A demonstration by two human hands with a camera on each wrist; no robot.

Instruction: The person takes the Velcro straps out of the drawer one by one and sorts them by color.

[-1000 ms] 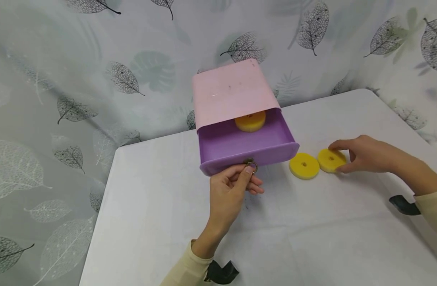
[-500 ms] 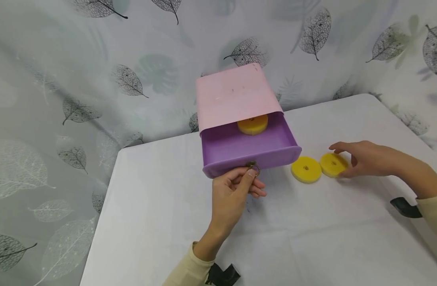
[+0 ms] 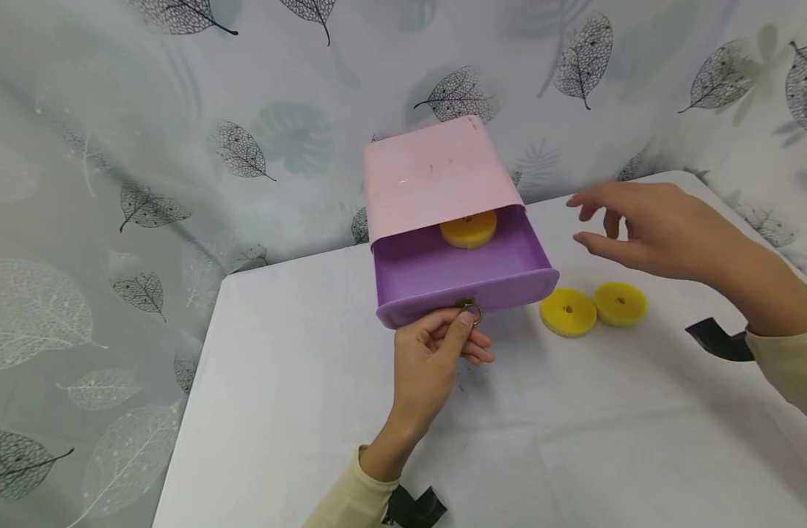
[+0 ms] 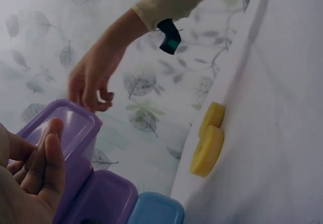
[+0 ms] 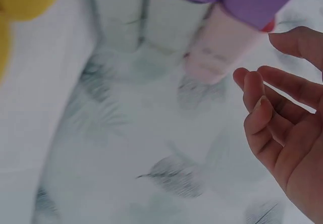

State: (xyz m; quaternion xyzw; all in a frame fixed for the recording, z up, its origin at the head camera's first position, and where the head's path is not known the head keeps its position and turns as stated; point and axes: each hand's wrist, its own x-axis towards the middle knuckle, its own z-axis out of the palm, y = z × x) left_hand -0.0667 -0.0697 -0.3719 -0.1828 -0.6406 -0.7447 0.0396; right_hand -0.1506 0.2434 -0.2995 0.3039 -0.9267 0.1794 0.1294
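Observation:
My left hand (image 3: 426, 370) pinches the small metal ring pull (image 3: 476, 315) on the front of a purple drawer (image 3: 436, 299). The drawer stands pulled out of its pink casing (image 3: 436, 176). Far back inside it lies a yellow disc (image 3: 468, 233), partly hidden under the casing's top edge. My right hand (image 3: 661, 227) is raised to the right of the casing, fingers loosely bent, with nothing between thumb and fingers in the right wrist view. Below it on the table, two yellow discs with centre holes, a nearer one (image 3: 567, 317) and a farther one (image 3: 623, 304), lie side by side.
Under the pulled drawer, the left wrist view shows another purple drawer (image 4: 106, 196) and a blue drawer (image 4: 157, 210). A white cloth covers the table (image 3: 291, 381). Leaf-patterned curtain (image 3: 298, 66) hangs close behind the drawer unit and along the left side.
My right hand has left the farther yellow disc on the table and risen up and leftward toward the drawer unit, empty. The left hand keeps its pinch on the ring; the drawer has stayed out.

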